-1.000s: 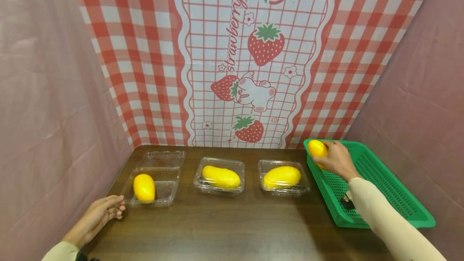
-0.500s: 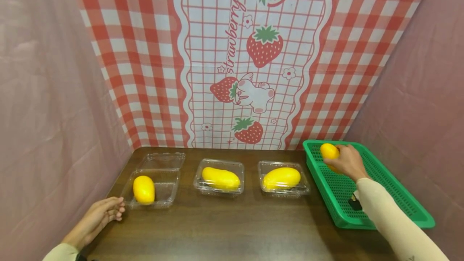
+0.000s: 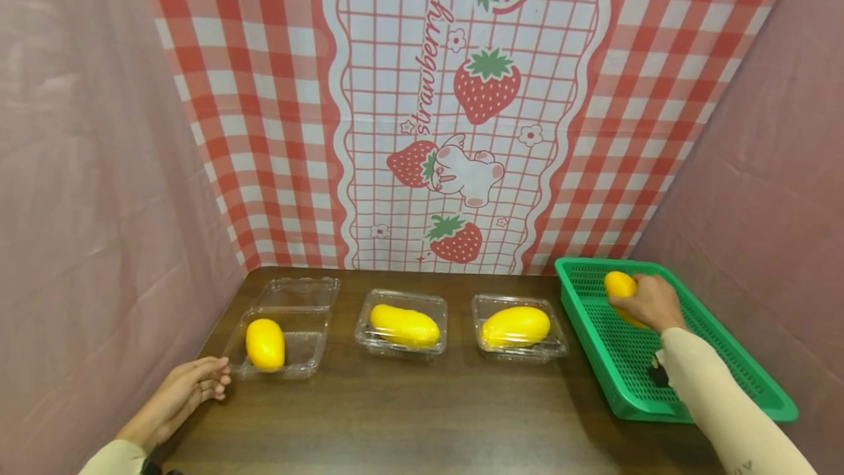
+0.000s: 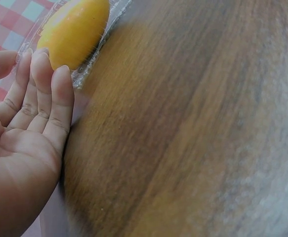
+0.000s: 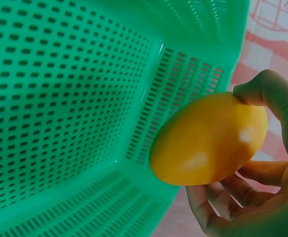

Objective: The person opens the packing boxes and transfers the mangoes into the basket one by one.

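Note:
My right hand [image 3: 653,302] grips a yellow mango [image 5: 208,140] between thumb and fingers, over the far part of a green plastic basket [image 3: 609,376]. In the right wrist view the thumb lies on top of the fruit and the fingers are beneath it. My left hand [image 3: 187,391] rests at the table's left side, fingertips right at the near left corner of an open clear clamshell box [image 3: 306,347]. A second mango [image 3: 265,344] lies in that box, and in the left wrist view it shows just beyond the fingertips [image 4: 62,84].
Two more clear plastic boxes, one in the middle [image 3: 428,306] and one on the right [image 3: 484,305], each hold a yellow mango. A checked strawberry-print cloth [image 3: 290,167] hangs behind the brown table [image 3: 409,416], with pink cloth on both sides.
My right hand has moved right with the mango, from the basket's far left corner to farther inside over it. The left hand has stayed at the box corner.

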